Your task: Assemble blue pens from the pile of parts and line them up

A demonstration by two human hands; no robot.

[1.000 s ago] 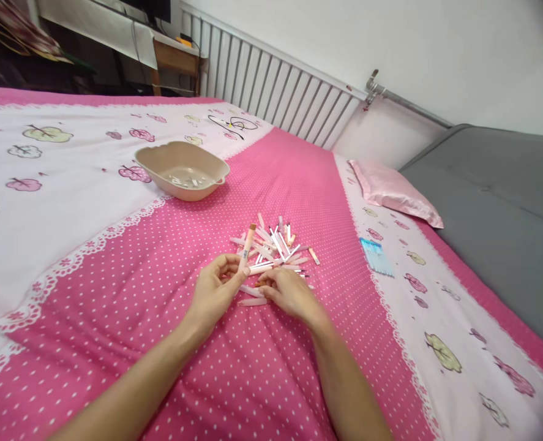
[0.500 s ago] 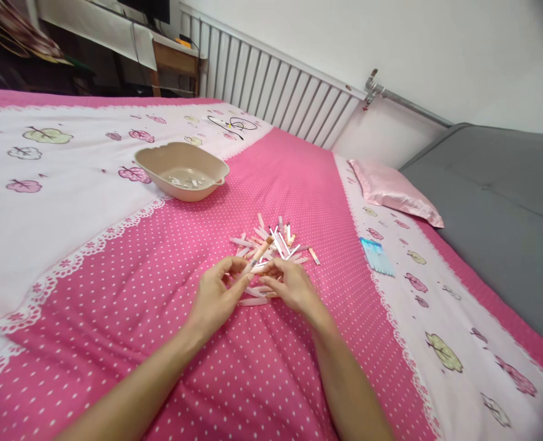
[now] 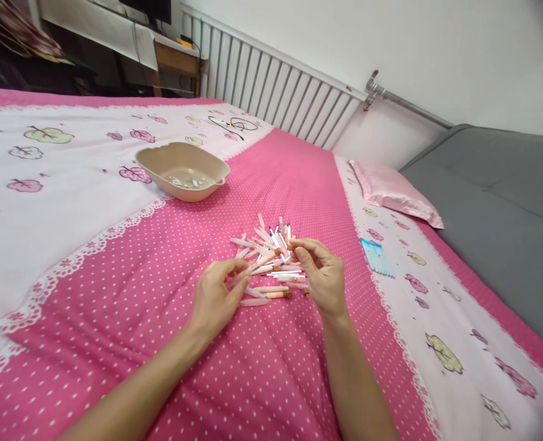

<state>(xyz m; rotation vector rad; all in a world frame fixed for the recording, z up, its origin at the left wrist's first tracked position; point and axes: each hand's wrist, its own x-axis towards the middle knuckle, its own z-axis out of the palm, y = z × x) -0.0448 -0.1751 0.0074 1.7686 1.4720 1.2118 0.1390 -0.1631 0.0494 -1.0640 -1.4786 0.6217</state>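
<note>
My left hand point(image 3: 220, 293) is closed, thumb and fingers pinching a pen point(image 3: 266, 260) with a peach barrel and a brown end that points up to the right. My right hand point(image 3: 321, 272) is pinched shut just right of that end. A small brown piece shows at its fingertips, but I cannot tell what it belongs to. Beneath and beyond both hands lies a loose pile of pens and pen parts point(image 3: 254, 302) in pale pink, white and peach, some with dark tips. The right fingers hide part of the pile.
A beige basin point(image 3: 186, 187) holding small white pieces stands at the far left on the pink bedspread point(image 3: 271, 367). To the right lies a pack of light blue pens point(image 3: 378, 257). Farther back are a pink pillow point(image 3: 393, 191), a black cable point(image 3: 239, 124) and a white radiator point(image 3: 271, 79).
My right hand has moved right, away from the left hand, and turned more upright. The pen in my left hand has tilted lower, its brown end now farther right.
</note>
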